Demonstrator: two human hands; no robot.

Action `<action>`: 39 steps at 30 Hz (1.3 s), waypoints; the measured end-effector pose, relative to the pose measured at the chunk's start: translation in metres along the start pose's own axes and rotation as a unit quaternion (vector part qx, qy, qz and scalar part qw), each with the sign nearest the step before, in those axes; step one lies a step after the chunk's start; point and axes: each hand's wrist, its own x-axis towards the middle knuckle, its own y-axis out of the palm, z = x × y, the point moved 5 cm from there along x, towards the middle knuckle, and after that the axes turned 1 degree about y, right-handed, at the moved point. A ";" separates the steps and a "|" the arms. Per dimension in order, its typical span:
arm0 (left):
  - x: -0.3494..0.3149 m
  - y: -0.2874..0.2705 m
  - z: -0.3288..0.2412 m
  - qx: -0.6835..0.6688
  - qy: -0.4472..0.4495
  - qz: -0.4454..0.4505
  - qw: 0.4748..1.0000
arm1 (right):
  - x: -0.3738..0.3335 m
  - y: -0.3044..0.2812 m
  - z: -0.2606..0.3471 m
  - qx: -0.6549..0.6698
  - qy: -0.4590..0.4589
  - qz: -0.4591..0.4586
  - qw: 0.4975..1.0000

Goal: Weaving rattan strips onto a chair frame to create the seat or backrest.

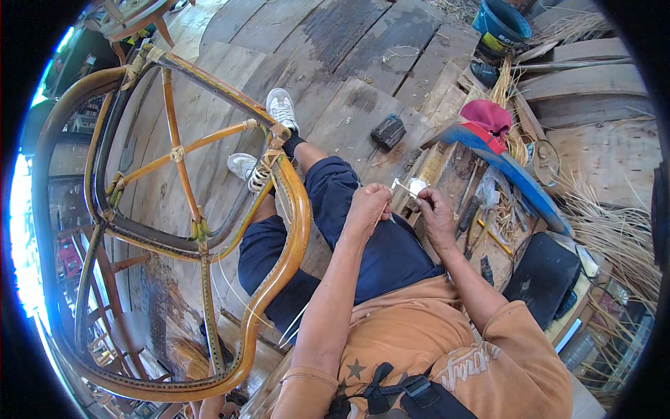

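My right hand (436,215) pinches a thin pale strip (403,187) between thumb and fingers; its far end has a short crosspiece or bend. Close to its left, my left hand (371,208) is closed, its fingers curled together, and what they hold is too small to make out. Just beyond the right fingertips shows a small white object (417,186), its kind unclear. To the left, a bent rattan chair frame (301,216) leans over my legs. Pale cane binding (262,174) wraps its joint, and thin loose strands (293,327) hang near my left forearm.
A wooden bench (457,171) at my right bears hand tools (474,220), a yellow pencil-like stick (495,239), and a red cap (486,119) beside a curved blue piece (537,181). Beyond stands a blue bucket (502,26). A dark block (388,133) lies on the plank floor (349,105). Cane bundles (614,237) lie right.
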 end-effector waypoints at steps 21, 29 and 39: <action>-0.035 -0.014 -0.014 0.059 0.064 -0.009 0.996 | 0.001 -0.005 -0.011 -0.159 -0.046 0.020 0.986; -0.278 -0.132 -0.078 0.166 0.048 -0.125 0.977 | 0.008 -0.057 -0.043 -0.307 -0.085 -0.001 0.948; -0.306 -0.297 -0.151 0.714 -0.065 -0.393 0.575 | 0.007 -0.070 -0.011 -0.339 -0.083 -0.031 0.937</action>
